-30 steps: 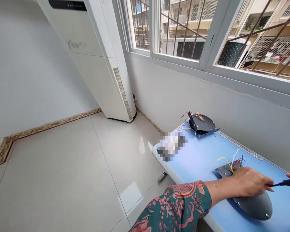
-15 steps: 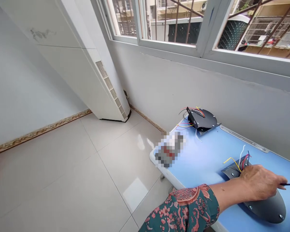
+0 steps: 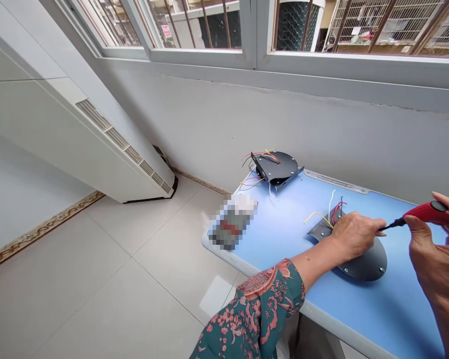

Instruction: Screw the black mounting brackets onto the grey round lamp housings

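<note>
My right hand (image 3: 436,249) is wrapped round the red handle of a screwdriver (image 3: 428,212), whose black shaft points left. At the shaft's tip, the fingers of my left hand (image 3: 357,234) are pinched together; whether a screw is between them is too small to tell. Beneath my left hand lies a dark grey metal housing (image 3: 366,262) with a rounded end, several silver screws, and white, yellow, red and black wires at its far end. My left hand and wrist cover its middle.
A second dark grey housing (image 3: 284,167) with loose coloured wires sits at the table's far left corner. In front of it a blurred-out object (image 3: 234,224) lies on the blue tabletop (image 3: 280,239). Wall and window run behind; a tall white cabinet-like unit (image 3: 134,184) stands left.
The view has swung right, so everything appears further left. My right hand and the screwdriver's red handle have come into view. My left hand stays over the same housing.
</note>
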Tool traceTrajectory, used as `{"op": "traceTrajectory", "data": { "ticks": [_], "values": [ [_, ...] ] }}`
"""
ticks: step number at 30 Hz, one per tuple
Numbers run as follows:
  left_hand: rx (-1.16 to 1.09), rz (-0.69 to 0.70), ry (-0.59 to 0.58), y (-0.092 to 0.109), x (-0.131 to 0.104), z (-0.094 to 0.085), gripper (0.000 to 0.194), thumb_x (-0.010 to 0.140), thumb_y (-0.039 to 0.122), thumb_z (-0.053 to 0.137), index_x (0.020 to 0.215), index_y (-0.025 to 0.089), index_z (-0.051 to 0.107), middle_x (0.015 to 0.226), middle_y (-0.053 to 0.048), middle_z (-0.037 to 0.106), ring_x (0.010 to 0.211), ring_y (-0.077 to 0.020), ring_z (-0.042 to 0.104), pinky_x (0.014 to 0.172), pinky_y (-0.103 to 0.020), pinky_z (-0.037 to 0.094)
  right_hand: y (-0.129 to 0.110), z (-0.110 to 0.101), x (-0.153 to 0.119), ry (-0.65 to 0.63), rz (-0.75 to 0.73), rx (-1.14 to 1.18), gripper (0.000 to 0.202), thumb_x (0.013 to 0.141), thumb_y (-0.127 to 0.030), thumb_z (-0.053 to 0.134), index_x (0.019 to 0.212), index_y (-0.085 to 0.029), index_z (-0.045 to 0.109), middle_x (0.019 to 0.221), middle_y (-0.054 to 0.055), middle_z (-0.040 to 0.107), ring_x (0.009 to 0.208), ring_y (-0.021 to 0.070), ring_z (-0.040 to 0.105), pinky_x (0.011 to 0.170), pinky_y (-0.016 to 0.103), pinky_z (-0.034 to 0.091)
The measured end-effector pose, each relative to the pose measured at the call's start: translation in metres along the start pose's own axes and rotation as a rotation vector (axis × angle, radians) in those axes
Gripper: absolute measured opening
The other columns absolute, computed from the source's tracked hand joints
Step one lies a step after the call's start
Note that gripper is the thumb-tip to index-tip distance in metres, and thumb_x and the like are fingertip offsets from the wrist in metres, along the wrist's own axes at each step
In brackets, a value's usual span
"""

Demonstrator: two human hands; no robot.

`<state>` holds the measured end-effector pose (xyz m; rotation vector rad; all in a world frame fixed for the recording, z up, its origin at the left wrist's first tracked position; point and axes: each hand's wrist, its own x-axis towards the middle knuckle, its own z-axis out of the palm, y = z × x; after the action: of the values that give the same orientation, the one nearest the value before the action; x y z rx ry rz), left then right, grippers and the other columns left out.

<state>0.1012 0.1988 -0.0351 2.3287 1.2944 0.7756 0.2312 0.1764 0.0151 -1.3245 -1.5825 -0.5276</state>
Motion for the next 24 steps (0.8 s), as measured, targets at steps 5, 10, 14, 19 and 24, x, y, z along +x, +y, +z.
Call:
{"op": "traceTrajectory", "data": {
  "ticks": [5, 10, 14, 19, 24],
  "values": [
    [-0.012, -0.037, 0.013, 0.0, 0.0, -0.003, 0.025, 0.104, 0.044, 0.056, 0.096, 0.025, 0.071, 0.074, -0.002, 0.067, 0.078, -0.0219, 0.066, 0.06, -0.029, 0.036, -0.011, -0.002, 0.001, -0.005, 0.044, 0.177, 0.055, 0.088, -0.024, 0.064, 0.143, -0.03, 0.062, 0.097, 0.007, 0.08, 0.094, 0.0269, 0.079, 0.086, 0.043, 0.061],
    [0.037, -0.046, 0.013, 0.003, -0.005, -0.009, 0.025, 0.105, 0.042, 0.055, 0.103, 0.024, 0.072, 0.081, -0.004, 0.071, 0.087, -0.0233, 0.068, 0.066, -0.029, 0.04, -0.012, -0.003, 0.004, -0.004, -0.066, 0.21, 0.046, 0.092, -0.026, 0.065, 0.137, -0.024, 0.066, 0.106, 0.01, 0.079, 0.088, 0.0226, 0.077, 0.086, 0.036, 0.06],
    [0.061, -0.056, 0.017, 0.005, -0.007, -0.011, 0.024, 0.106, 0.037, 0.052, 0.108, 0.024, 0.072, 0.09, -0.007, 0.074, 0.093, -0.025, 0.069, 0.072, -0.03, 0.045, -0.013, 0.001, 0.005, 0.033, -0.177, 0.181, 0.046, 0.089, -0.037, 0.072, 0.133, -0.023, 0.067, 0.108, 0.009, 0.079, 0.075, 0.0197, 0.072, 0.076, 0.033, 0.058],
    [0.049, -0.075, 0.01, 0.004, -0.008, -0.011, 0.023, 0.105, 0.034, 0.052, 0.108, 0.023, 0.072, 0.092, -0.006, 0.075, 0.095, -0.0247, 0.068, 0.074, -0.03, 0.045, -0.014, 0.002, 0.002, -0.052, -0.062, 0.203, 0.042, 0.095, -0.032, 0.062, 0.136, -0.023, 0.063, 0.1, 0.008, 0.077, 0.077, 0.0232, 0.071, 0.078, 0.038, 0.057],
    [-0.008, -0.064, 0.017, 0.0, -0.006, -0.009, 0.022, 0.105, 0.034, 0.053, 0.109, 0.023, 0.072, 0.094, -0.004, 0.076, 0.094, -0.0217, 0.068, 0.076, -0.028, 0.044, -0.01, -0.002, 0.005, -0.109, 0.039, 0.259, 0.046, 0.095, -0.026, 0.056, 0.141, -0.025, 0.059, 0.102, 0.008, 0.075, 0.082, 0.0261, 0.074, 0.078, 0.041, 0.057]
  ]
}}
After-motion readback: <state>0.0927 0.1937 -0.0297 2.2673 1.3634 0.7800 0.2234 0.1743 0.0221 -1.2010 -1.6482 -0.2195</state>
